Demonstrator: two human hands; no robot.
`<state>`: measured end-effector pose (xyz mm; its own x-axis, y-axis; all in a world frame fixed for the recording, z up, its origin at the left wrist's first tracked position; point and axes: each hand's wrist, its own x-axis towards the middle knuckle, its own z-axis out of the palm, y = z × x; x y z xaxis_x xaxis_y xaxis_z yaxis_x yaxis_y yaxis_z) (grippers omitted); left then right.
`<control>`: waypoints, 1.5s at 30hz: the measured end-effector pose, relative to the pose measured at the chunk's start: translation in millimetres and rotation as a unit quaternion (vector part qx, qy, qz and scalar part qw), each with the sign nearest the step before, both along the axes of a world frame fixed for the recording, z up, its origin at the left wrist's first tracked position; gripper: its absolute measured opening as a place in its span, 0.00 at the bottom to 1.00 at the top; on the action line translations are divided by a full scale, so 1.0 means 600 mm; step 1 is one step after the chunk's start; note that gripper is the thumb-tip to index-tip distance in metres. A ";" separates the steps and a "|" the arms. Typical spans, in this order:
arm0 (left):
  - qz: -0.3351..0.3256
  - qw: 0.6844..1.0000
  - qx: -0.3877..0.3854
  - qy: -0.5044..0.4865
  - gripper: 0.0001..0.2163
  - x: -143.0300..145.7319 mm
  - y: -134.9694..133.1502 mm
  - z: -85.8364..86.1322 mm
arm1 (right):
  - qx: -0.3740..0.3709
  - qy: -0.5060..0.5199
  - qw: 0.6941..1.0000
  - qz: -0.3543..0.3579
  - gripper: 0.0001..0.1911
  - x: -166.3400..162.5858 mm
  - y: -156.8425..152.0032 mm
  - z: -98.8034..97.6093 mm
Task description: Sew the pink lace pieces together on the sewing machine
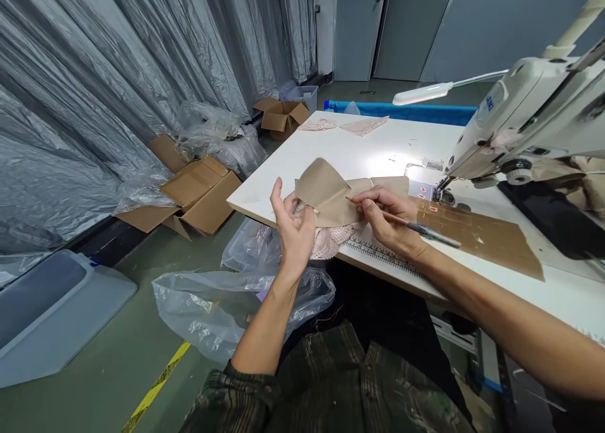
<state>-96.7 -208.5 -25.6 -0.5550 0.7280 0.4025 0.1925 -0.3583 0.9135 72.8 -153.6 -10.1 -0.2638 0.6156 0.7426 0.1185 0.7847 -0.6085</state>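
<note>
My left hand [295, 225] is closed at the front edge of the white sewing table, gripping a brown paper pattern piece [333, 209] together with pink lace fabric [326, 242]. One flap of the paper stands folded up, and the lace hangs below it over the table edge. My right hand [390, 219] is closed around a slim pen [425, 231], its dark tip at the paper near the fold and its rear end pointing right. Part of the lace is hidden behind the paper and my fingers.
A white sewing machine [515, 118] with a lit lamp [423, 94] stands at right. Brown card [482, 234] lies by its needle. Pink lace pieces [363, 126] rest at the table's far end. Cardboard boxes [203, 190], a plastic bag [203, 307] and a grey bin [70, 319] are at left.
</note>
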 end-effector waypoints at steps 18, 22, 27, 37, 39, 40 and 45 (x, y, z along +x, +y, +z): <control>0.077 0.827 0.061 0.554 0.17 0.015 -0.041 0.008 | 0.066 -0.087 0.993 -0.054 0.06 -0.002 0.018 -0.022; 0.069 0.851 -0.009 0.521 0.20 0.019 -0.034 -0.001 | 0.033 -0.066 0.997 -0.036 0.08 0.002 0.012 -0.021; 0.142 0.865 0.023 0.481 0.16 0.038 -0.040 -0.033 | 0.110 -0.082 0.990 -0.024 0.07 -0.009 -0.001 -0.016; 0.152 0.872 0.047 0.462 0.20 0.035 -0.034 -0.065 | 0.035 -0.085 0.993 -0.079 0.12 -0.014 -0.005 -0.005; 0.166 0.865 0.065 0.469 0.20 0.037 -0.033 -0.066 | 0.041 -0.077 0.992 -0.086 0.12 -0.011 -0.005 -0.003; 0.172 0.861 0.073 0.473 0.21 0.038 -0.033 -0.067 | 0.045 -0.076 0.993 -0.083 0.11 -0.010 -0.006 -0.003; 0.186 0.854 0.079 0.480 0.21 0.039 -0.033 -0.067 | 0.064 -0.108 0.992 -0.033 0.11 0.003 -0.004 -0.014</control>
<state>-73.3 -228.2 -65.5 -0.0946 0.4685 0.8784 0.9527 -0.2135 0.2165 74.5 -156.2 -18.4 -0.3879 0.5408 0.7464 0.2883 0.8404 -0.4590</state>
